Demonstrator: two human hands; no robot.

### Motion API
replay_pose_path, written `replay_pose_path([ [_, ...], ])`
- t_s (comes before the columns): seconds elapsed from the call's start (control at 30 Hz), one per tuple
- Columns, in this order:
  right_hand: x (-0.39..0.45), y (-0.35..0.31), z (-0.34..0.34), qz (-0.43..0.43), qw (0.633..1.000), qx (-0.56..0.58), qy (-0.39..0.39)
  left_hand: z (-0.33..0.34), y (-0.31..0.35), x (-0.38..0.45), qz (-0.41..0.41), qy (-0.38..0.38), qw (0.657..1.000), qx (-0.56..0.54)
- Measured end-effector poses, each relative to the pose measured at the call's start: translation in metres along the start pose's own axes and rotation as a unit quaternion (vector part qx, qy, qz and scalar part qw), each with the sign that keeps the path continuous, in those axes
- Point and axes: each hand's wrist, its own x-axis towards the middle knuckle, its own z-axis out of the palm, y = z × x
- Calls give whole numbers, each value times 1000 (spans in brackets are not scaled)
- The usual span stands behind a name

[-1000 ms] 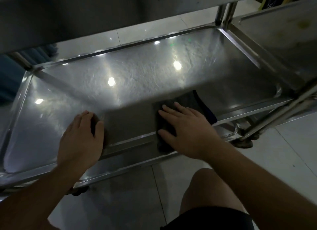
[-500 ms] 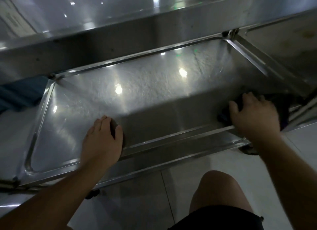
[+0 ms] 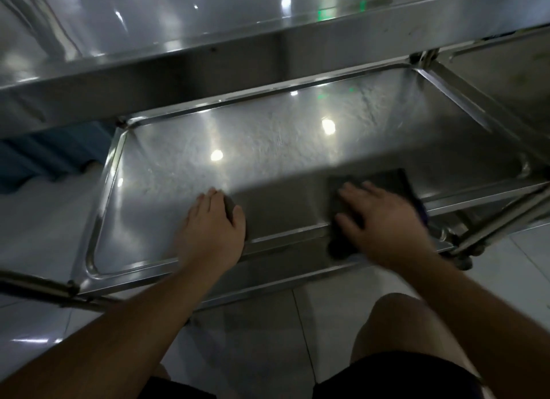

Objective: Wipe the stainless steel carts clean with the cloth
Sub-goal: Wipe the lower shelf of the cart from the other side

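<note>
Nearest to me, my left hand (image 3: pixel 212 230) lies flat on the near lip of the lower shelf (image 3: pixel 166 208) of the cart, fingers straight, its grip released and holding nothing; it serves as a brace. My right hand (image 3: pixel 384 223) presses the dark cloth (image 3: pixel 387 180) flat against the near right part of the same shelf, fingers spread over it rather than curled round it, so that grip is also released. The cloth overhangs the near lip under the palm and extends beyond the fingertips toward the right rim. In my judgement the stroke is best done with even palm pressure, overlapping passes from the near lip toward the far rim, and care at the corner posts, where the cloth could bunch. The shelf is dull grey steel with a raised rim; its farther half shows a mottled, streaked film under two bright light reflections. I judge that area not yet wiped. The upper shelf (image 3: pixel 208 17) overhangs the far side.
</note>
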Motion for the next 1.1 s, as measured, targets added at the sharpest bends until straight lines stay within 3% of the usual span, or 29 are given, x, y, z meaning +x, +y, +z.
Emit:
replay_pose_path([
  [0.13,50,96,-31,162,984,-20,-76,3,-1,0,4,-3,1000,-10],
  [0.23,94,97,-23,206,972,-36,-106,4,0,1,8,0,1000,-10],
  [0.47,161,-50,24,74,992,-45,-94,5,-6,2,22,4,999,-28],
  [0.57,159,-121,49,-48,991,-65,-109,1,-7,3,18,-1,998,-67],
  [0.67,150,-150,64,-145,979,-77,-122,-7,-8,2,13,31,989,-145],
  [0.93,147,-145,65,-128,984,-60,-105,-35,-49,-26,115,55,979,-158],
  [1.1,145,-147,66,-125,984,-66,-107,-57,-119,-76,84,48,976,-197],
])
